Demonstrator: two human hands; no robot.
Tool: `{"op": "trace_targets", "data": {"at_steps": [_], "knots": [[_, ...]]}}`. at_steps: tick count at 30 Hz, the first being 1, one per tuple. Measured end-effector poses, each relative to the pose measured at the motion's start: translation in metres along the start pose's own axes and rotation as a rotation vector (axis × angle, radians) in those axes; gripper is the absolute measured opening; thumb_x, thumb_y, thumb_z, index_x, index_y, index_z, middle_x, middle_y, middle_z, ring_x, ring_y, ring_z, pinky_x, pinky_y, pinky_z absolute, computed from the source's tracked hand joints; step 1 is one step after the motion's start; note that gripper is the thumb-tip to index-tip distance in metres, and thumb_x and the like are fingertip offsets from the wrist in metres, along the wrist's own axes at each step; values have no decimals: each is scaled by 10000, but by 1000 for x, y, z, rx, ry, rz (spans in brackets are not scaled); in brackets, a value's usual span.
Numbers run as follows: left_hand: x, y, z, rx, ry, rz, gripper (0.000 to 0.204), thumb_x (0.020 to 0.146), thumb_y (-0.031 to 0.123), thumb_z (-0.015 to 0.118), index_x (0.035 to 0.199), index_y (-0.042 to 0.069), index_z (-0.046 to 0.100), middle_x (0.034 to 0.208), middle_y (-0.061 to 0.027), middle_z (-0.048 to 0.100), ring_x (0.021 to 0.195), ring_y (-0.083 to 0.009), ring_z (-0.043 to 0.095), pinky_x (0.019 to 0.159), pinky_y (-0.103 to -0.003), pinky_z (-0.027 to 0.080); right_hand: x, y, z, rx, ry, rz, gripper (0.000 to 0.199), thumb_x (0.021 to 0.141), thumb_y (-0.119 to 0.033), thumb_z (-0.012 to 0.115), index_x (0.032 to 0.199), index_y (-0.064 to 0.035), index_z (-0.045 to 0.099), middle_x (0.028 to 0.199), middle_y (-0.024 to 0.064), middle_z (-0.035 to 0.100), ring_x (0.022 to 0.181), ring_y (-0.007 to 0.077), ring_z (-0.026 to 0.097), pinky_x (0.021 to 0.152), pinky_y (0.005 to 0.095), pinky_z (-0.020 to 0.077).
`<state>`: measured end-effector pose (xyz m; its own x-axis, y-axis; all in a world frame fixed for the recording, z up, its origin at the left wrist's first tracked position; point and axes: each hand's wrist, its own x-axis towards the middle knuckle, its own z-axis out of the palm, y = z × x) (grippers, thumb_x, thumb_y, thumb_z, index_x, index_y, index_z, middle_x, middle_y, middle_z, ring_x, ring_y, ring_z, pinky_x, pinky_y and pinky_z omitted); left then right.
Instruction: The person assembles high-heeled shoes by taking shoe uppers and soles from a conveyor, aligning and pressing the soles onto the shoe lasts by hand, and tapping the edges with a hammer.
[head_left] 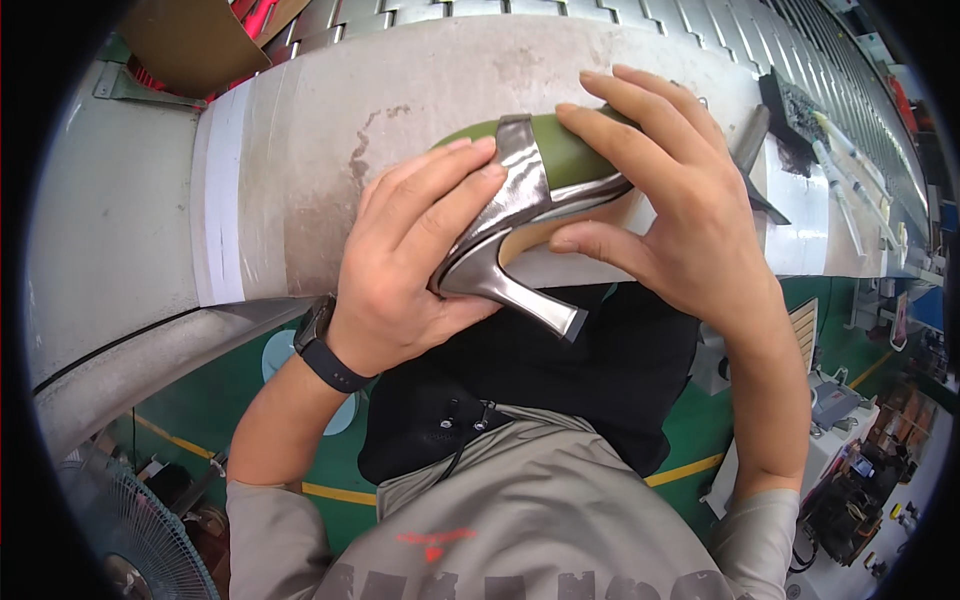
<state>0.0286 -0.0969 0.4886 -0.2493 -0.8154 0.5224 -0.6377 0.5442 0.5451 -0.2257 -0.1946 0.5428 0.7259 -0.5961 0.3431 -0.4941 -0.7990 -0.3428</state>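
A high-heeled shoe in shiny pewter-coloured material lies on its side above the worktable's near edge, heel pointing down toward me. Inside it sits a green shoe last, with a metallic strap passing across it. My left hand wraps the back of the shoe, fingers over the strap side and thumb under the heel. At the front part, my right hand curves around the shoe, fingertips on the green last and thumb by the underside. The toe is mostly hidden behind my right hand.
The pale, stained worktable stretches across in front of me. On its right lie a dark grey pointed tool, a black block and several slim white tubes. A slatted metal conveyor runs behind. A fan stands lower left.
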Motion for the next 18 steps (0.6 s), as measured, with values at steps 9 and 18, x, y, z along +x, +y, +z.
{"op": "trace_targets", "data": {"at_steps": [9,18], "knots": [[4,6,4,86,-20,0,765,702,155,923,1415,33,674,1480,-214,673,1344,-414,666,1089,-505,514,0,6,19,-5,86,-42,829,621,-452,947,1332,-78,743,1415,137,683,1356,419,586,1097,533,509],[8,0,1,77,-55,93,674,816,251,947,1377,-12,681,1441,-282,670,1330,-474,662,1127,-528,534,2,7,25,3,130,-37,810,636,-517,921,1301,-82,761,1380,122,693,1329,435,577,1090,546,501]]}}
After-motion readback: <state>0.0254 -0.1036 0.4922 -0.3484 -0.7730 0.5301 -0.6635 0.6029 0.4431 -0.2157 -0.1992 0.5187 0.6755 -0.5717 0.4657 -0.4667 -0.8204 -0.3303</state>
